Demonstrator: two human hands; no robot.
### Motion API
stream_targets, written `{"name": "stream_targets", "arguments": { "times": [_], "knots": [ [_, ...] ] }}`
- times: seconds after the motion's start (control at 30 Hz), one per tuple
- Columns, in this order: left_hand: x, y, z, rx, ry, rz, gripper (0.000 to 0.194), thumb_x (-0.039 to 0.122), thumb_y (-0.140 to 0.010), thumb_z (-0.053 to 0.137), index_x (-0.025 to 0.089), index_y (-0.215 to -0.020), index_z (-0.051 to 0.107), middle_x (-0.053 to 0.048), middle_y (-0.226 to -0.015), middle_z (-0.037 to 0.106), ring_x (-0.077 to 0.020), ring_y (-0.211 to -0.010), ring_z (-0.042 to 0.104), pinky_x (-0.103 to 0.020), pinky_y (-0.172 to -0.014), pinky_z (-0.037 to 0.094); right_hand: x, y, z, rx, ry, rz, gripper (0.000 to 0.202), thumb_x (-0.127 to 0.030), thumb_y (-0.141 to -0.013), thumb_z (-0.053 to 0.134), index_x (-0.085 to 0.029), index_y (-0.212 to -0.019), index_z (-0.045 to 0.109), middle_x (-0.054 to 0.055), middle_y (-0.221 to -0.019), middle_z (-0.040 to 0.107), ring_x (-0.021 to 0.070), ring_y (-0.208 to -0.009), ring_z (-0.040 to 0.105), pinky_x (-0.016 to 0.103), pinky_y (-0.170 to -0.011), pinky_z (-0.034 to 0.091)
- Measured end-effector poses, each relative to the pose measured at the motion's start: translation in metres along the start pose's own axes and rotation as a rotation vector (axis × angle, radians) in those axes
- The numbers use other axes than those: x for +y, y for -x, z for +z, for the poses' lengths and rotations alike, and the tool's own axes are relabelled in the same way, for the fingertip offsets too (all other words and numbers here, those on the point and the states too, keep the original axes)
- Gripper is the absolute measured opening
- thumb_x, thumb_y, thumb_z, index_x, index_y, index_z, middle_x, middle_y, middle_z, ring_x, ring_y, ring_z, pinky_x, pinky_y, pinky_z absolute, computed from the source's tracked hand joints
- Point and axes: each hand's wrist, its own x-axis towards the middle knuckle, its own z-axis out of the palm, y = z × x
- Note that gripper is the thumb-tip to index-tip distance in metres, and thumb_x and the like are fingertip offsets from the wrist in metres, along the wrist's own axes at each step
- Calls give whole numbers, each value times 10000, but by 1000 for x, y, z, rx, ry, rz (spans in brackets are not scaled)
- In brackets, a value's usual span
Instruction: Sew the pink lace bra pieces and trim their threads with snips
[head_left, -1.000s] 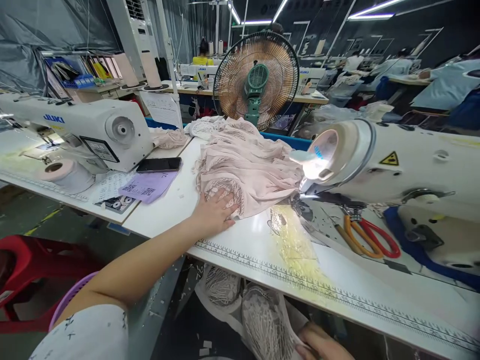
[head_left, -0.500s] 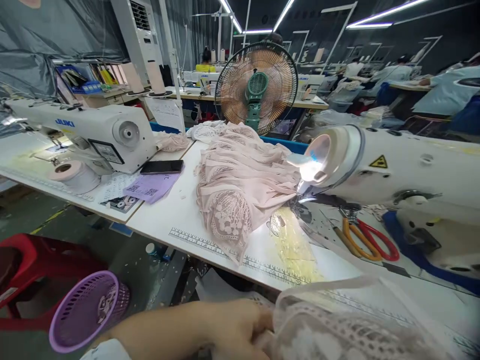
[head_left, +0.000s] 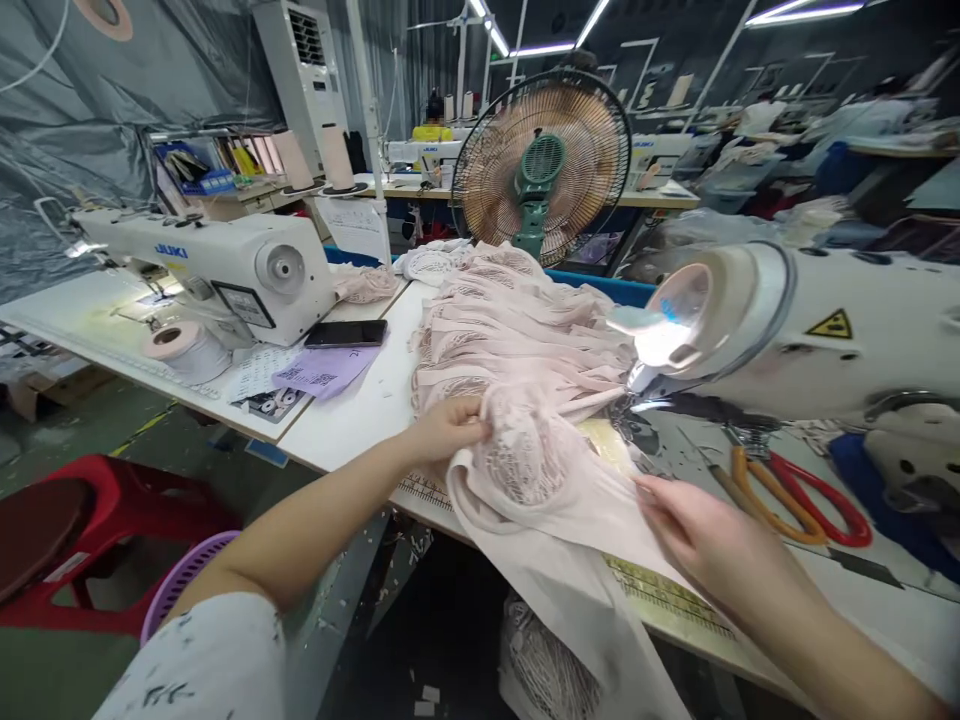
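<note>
Between my hands is a pale pink lace garment piece (head_left: 529, 455), its cup-shaped lace part upward and a plain fabric band trailing over the table's front edge. My left hand (head_left: 450, 428) pinches the lace part at its left side. On the right, my right hand (head_left: 686, 515) grips the plain fabric between thumb and fingers. Just behind lies a heap of similar pink pieces (head_left: 517, 320), reaching to the lit needle area of the sewing machine (head_left: 750, 320) on the right. More lace fabric (head_left: 547, 660) hangs below the table edge.
Orange-handled scissors (head_left: 772, 500) and a red-handled tool (head_left: 821, 500) lie at the right. A second sewing machine (head_left: 225, 270), a thread cone (head_left: 187, 350) and a phone (head_left: 346, 333) are at the left. A fan (head_left: 541, 165) stands behind. A red stool (head_left: 112, 520) and purple basket (head_left: 176, 590) are below left.
The lace piece has come up from the lower right onto the table's front, before the heap. My left hand has risen with it, and my right hand has come into view holding the fabric.
</note>
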Motion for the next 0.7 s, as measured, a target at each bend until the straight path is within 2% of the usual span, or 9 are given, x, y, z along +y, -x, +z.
{"name": "stream_targets", "arguments": {
  "times": [0.13,0.23,0.3,0.4,0.47,0.57,0.63,0.67,0.7],
  "knots": [
    [7,-3,-42,6,-590,144,176,195,-764,473,147,-873,602,-28,-901,658,-180,-909,596,-296,-859,463,-35,-26,8,93,291,-44,272,-168,-872,437,-185,-975,688,129,-932,678,258,-824,625,338,-646,483],
    [20,-10,-61,54,-900,129,85,190,-774,448,170,-730,518,9,-702,562,-144,-707,536,-250,-698,444,-54,-40,8,12,324,-14,243,-63,-783,478,-195,-666,646,81,-674,604,192,-610,556,274,-499,398],
    [28,-16,-70,69,-998,133,124,204,-786,448,190,-663,439,19,-643,491,-139,-650,487,-250,-652,416,-62,-47,10,-28,304,-4,264,-27,-762,473,-192,-599,599,63,-601,556,169,-537,518,261,-432,350],
    [40,-22,-82,78,-1139,143,179,217,-801,445,205,-637,375,4,-658,468,-157,-655,476,-274,-649,412,-68,-51,20,-46,269,12,231,-65,-829,452,-164,-787,657,112,-819,650,207,-723,610,271,-500,439],
    [48,-19,-85,70,-1269,110,147,216,-807,446,203,-665,411,-17,-686,486,-187,-686,503,-309,-667,433,-71,-52,29,-39,242,17,258,-100,-874,437,-126,-994,664,171,-1077,657,273,-1001,606,326,-697,515],
    [60,-6,-68,290,-1434,114,100,183,-788,477,173,-869,533,-85,-839,556,-271,-849,558,-409,-760,472,-73,-55,42,-17,192,16,331,-121,-905,434,-71,-1182,609,214,-1292,573,333,-1235,485,433,-950,456],
    [66,5,-36,516,-1401,309,240,141,-785,477,159,-1016,538,-128,-978,569,-304,-998,546,-467,-864,463,-72,-58,48,6,151,6,335,-144,-924,439,-63,-1209,595,224,-1317,553,334,-1260,467,457,-1006,419],
    [66,9,-15,501,-1330,455,257,125,-802,461,164,-1046,532,-128,-1009,574,-289,-1031,543,-456,-898,462,-72,-60,50,19,132,-4,329,-163,-932,450,-72,-1217,589,218,-1321,549,327,-1258,471,466,-1012,416],
    [65,9,7,387,-1226,600,266,104,-814,435,174,-1052,531,-116,-1015,583,-255,-1021,556,-418,-902,477,-71,-63,52,32,111,-18,322,-193,-939,472,-92,-1225,581,200,-1321,549,313,-1242,487,475,-1005,423]
  ]
}}
